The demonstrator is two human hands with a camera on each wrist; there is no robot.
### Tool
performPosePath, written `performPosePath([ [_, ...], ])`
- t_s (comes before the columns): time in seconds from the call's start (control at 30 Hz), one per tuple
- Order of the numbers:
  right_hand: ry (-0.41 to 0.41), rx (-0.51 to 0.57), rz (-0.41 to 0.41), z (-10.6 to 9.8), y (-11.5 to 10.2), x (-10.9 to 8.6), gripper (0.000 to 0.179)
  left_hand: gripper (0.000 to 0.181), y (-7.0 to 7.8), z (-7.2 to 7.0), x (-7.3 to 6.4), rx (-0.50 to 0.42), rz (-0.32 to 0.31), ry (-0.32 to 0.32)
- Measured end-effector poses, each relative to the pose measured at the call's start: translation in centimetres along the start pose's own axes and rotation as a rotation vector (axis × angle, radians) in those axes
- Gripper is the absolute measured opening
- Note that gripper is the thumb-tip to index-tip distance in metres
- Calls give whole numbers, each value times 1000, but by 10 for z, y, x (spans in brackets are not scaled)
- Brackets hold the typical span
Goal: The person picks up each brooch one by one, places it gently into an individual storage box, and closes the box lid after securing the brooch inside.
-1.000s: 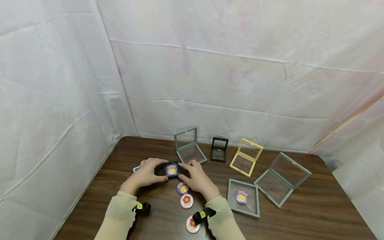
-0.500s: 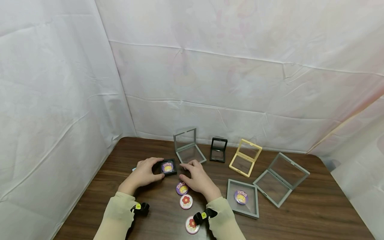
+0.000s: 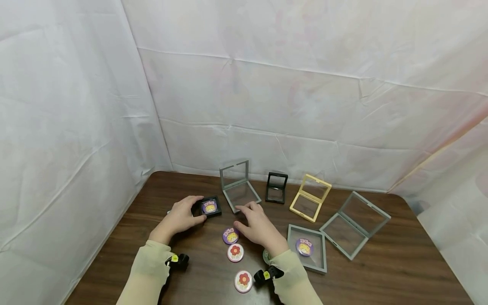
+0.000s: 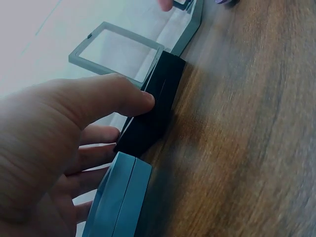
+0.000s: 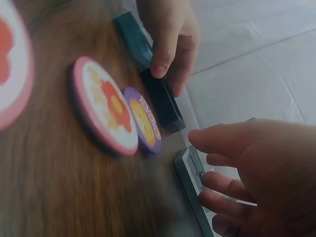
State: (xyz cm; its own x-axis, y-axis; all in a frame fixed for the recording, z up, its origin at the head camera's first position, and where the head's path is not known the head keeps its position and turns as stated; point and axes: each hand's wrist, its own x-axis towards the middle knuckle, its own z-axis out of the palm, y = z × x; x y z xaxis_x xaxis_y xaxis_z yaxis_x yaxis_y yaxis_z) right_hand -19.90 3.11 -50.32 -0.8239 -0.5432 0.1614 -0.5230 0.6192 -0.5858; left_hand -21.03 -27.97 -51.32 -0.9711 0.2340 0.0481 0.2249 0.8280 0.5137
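My left hand [image 3: 177, 219] grips a small black display case [image 3: 218, 206] between thumb and fingers. The case is closed and lies on the table, a purple cartoon button badge [image 3: 209, 206] inside it. Against its left end in the left wrist view lies a light blue case [image 4: 118, 202], mostly covered by the hand in the head view. My right hand [image 3: 260, 225] holds nothing; its relaxed fingers hover at the near corner of an open grey display case [image 3: 228, 200]. Just left of the right thumb lies a loose purple badge [image 3: 230, 236].
Two red-flower badges [image 3: 235, 253] lie nearer me, with a greenish badge [image 3: 266, 256] partly under the right wrist. Open black [image 3: 275, 201], yellow [image 3: 303, 216] and large grey [image 3: 345, 253] cases stand behind and right. A closed grey case [image 3: 324, 254] holds a purple badge.
The left hand has slid the black case leftward, beside the blue one. My right hand has let go of it and moved right, toward the open grey case; a greenish badge now shows.
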Motion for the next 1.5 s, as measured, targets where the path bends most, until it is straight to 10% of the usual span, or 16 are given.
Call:
performPosePath([
  [1.5, -10, -116, -46, -57, 29, -79, 38, 70, -1, 0, -1, 40, -15, 35],
])
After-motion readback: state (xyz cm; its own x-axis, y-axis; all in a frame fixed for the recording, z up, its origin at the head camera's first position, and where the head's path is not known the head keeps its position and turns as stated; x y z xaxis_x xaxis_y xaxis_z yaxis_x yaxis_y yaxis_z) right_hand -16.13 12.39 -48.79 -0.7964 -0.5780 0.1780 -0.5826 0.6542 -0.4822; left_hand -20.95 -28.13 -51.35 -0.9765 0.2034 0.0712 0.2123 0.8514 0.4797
